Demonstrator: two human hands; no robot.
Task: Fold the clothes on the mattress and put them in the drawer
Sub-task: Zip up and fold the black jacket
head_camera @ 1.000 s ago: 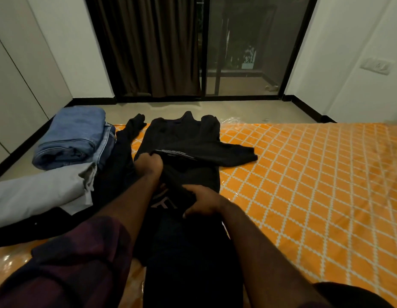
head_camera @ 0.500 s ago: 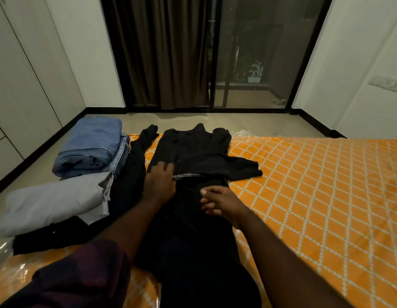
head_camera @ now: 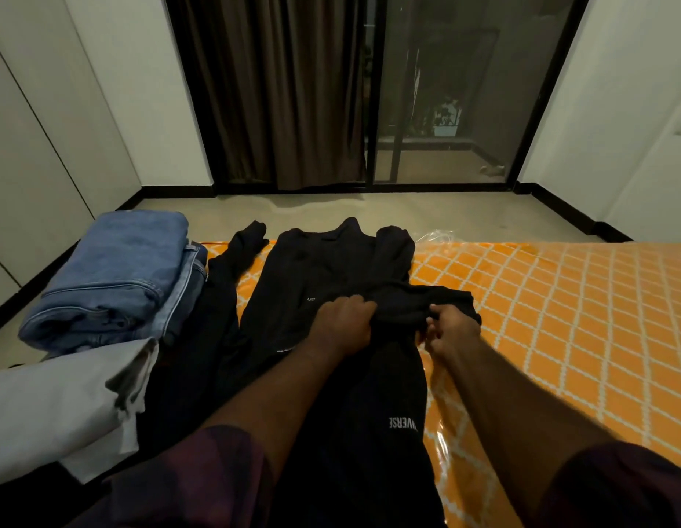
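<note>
Higher up the black garment [head_camera: 323, 261] now than half a second ago, no longer flat on it. Grips a bunched fold of it with the left hand [head_camera: 342, 323], fingers curled tight; pinches the same fold with the right hand [head_camera: 451, 331] just beside. Lies lengthwise on the orange mattress [head_camera: 579, 318], right of folded jeans [head_camera: 114, 276] and a grey garment [head_camera: 53, 405].

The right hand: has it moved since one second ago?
Yes. Judged against the folded blue denim jeans, the right hand has moved rightward and away from the person, and now grips the black fabric garment at its spread sleeve.
</note>
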